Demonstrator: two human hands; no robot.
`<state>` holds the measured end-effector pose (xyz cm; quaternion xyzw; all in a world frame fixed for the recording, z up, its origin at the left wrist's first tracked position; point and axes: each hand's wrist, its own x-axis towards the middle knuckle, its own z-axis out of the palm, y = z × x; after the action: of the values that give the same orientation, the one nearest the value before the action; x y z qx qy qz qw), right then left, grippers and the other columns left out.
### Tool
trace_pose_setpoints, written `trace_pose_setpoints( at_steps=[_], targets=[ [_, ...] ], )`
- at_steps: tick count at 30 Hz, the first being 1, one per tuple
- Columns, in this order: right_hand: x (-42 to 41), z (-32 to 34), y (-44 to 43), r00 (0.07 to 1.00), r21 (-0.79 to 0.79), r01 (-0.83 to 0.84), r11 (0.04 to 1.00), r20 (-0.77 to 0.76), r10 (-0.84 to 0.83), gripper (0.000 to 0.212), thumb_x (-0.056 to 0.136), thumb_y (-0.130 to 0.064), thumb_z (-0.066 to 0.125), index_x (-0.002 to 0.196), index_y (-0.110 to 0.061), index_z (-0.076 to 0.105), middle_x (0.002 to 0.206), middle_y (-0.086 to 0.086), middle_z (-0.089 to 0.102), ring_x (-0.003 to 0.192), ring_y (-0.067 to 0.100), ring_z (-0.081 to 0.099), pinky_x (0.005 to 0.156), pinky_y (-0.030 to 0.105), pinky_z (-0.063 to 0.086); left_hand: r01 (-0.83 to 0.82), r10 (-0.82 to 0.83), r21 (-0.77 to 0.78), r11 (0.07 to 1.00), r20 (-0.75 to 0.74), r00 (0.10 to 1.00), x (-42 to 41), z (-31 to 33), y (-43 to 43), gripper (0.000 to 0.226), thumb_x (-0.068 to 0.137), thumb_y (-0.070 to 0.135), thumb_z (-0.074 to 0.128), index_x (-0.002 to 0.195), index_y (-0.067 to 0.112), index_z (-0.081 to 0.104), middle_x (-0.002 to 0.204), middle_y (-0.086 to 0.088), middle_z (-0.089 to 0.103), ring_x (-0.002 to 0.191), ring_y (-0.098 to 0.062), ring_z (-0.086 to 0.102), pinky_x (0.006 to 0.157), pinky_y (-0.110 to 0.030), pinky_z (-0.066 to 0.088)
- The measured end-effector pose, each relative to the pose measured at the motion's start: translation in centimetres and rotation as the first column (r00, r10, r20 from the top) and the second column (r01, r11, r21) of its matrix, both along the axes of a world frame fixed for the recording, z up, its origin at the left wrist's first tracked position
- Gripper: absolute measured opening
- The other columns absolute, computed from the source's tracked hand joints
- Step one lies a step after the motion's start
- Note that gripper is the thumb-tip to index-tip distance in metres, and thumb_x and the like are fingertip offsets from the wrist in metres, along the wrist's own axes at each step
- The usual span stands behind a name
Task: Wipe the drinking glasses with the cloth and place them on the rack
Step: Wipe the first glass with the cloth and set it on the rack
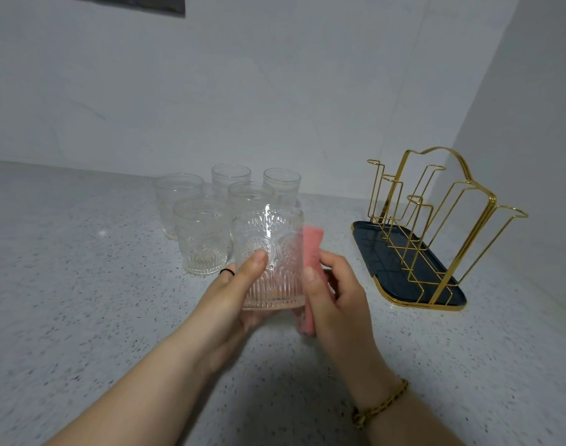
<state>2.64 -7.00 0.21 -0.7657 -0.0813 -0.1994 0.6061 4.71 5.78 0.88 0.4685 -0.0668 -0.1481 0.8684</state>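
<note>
Fingers of left hand (233, 297) clamp empty glass (268, 255); right hand (334, 294) pinches pink cloth (310, 252) against it; rack (436, 226) empty.

My desk (82, 284) is a pale grey stone-look surface, speckled all over with small dark flecks. Behind the desk rises a plain light grey wall (243, 91), and a second wall (532, 107) meets it at a corner on the right. High on the back wall, at the top left above the desk, hangs the dark lower edge of something I cannot make out (120, 3).
</note>
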Motion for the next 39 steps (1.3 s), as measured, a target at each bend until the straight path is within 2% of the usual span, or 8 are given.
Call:
trace_pose_setpoints(
  at_steps=[2, 6, 14, 20, 24, 32, 36, 39],
  targets=[
    [0.0, -0.4, 0.4, 0.995, -0.058, 0.014, 0.998, 0.099, -0.008, 0.006, 0.086, -0.029, 0.048, 0.086, -0.026, 0.053, 0.089, 0.009, 0.056, 0.05, 0.01, 0.054, 0.044, 0.021, 0.047, -0.077, 0.075, -0.029, 0.997, -0.061, 0.995, 0.3, 0.1, 0.2, 0.066, 0.068, 0.041, 0.068, 0.117, -0.002, 0.056, 0.111, -0.021, 0.066, 0.097, -0.027, 0.067, 0.076, -0.032, 0.057],
    [0.0, -0.4, 1.0, 0.935, -0.218, 0.182, 0.959, 0.339, -0.101, 0.023, 0.076, -0.033, 0.046, 0.096, -0.029, 0.056, 0.108, -0.017, 0.045, 0.098, -0.012, 0.047, 0.08, 0.002, 0.04, -0.075, 0.077, 0.031, 0.997, -0.065, 0.995, 0.4, 0.0, 0.1, 0.071, 0.066, 0.041, 0.065, 0.121, -0.002, 0.052, 0.113, -0.024, 0.064, 0.097, -0.029, 0.065, 0.079, -0.036, 0.057],
    [-0.2, -0.1, 0.8, 0.992, -0.038, -0.094, 0.995, 0.076, 0.097, 0.044, 0.077, -0.05, 0.037, 0.119, -0.04, 0.037, 0.106, 0.005, 0.055, 0.074, -0.006, 0.055, 0.059, 0.008, 0.045, 0.1, -0.1, 0.003, 0.995, 0.026, 0.995, 0.1, 0.3, 0.4, 0.057, 0.07, 0.046, 0.048, 0.109, 0.006, 0.061, 0.103, -0.013, 0.071, 0.09, -0.02, 0.069, 0.068, -0.026, 0.057],
    [-0.1, -0.2, 0.6, 0.999, -0.008, -0.001, 1.0, 0.043, 0.001, 0.039, 0.077, -0.05, 0.039, 0.116, -0.047, 0.035, 0.121, -0.006, 0.048, 0.101, -0.005, 0.052, 0.082, 0.008, 0.045, 0.021, -0.027, 0.14, 0.99, 0.04, 0.999, 0.0, 0.1, 0.0, 0.06, 0.063, 0.052, 0.052, 0.102, 0.01, 0.065, 0.099, -0.007, 0.073, 0.092, -0.017, 0.069, 0.08, -0.029, 0.056],
    [0.1, -0.4, 0.8, 0.994, -0.039, 0.11, 0.993, 0.031, -0.109, 0.071, 0.067, -0.059, 0.035, 0.132, -0.03, 0.033, 0.129, -0.005, 0.045, 0.114, 0.009, 0.049, 0.098, 0.037, 0.045, -0.213, 0.205, 0.322, 0.922, 0.06, 0.977, 0.6, -0.4, -0.2, 0.086, 0.053, 0.065, 0.071, 0.114, 0.005, 0.057, 0.099, -0.012, 0.072, 0.088, -0.023, 0.07, 0.08, -0.037, 0.057],
    [0.2, -0.2, 0.5, 0.994, -0.097, 0.107, 0.989, 0.018, -0.106, 0.037, 0.076, -0.046, 0.041, 0.111, -0.046, 0.029, 0.121, -0.016, 0.042, 0.114, 0.008, 0.045, 0.093, 0.018, 0.04, -0.186, 0.165, 0.423, 0.887, 0.085, 0.983, -0.2, -0.5, -1.3, 0.055, 0.06, 0.033, 0.073, 0.106, 0.009, 0.054, 0.083, -0.001, 0.069, 0.076, -0.013, 0.067, 0.068, -0.021, 0.054],
    [0.5, -0.3, 0.2, 1.0, -0.032, -0.003, 0.999, -0.012, 0.002, 0.026, 0.084, -0.041, 0.047, 0.108, -0.03, 0.044, 0.101, 0.011, 0.056, 0.064, 0.005, 0.056, 0.055, 0.019, 0.047, -0.17, 0.181, 0.247, 0.954, -0.023, 0.983, 0.0, 0.0, -0.8, 0.063, 0.047, 0.037, 0.069, 0.099, 0.005, 0.056, 0.074, -0.003, 0.072, 0.068, -0.013, 0.07, 0.068, -0.025, 0.058],
    [0.6, -0.9, 0.4, 0.999, -0.103, 0.003, 0.995, 0.051, 0.002, 0.026, 0.082, -0.038, 0.048, 0.103, -0.023, 0.05, 0.091, 0.006, 0.054, 0.062, 0.006, 0.051, 0.058, 0.017, 0.043, -0.156, 0.166, 0.131, 0.979, -0.067, 0.984, 0.4, 0.4, -0.3, 0.065, 0.06, 0.033, 0.064, 0.112, -0.005, 0.053, 0.081, -0.008, 0.068, 0.063, -0.008, 0.068, 0.057, -0.016, 0.056]
  ],
)
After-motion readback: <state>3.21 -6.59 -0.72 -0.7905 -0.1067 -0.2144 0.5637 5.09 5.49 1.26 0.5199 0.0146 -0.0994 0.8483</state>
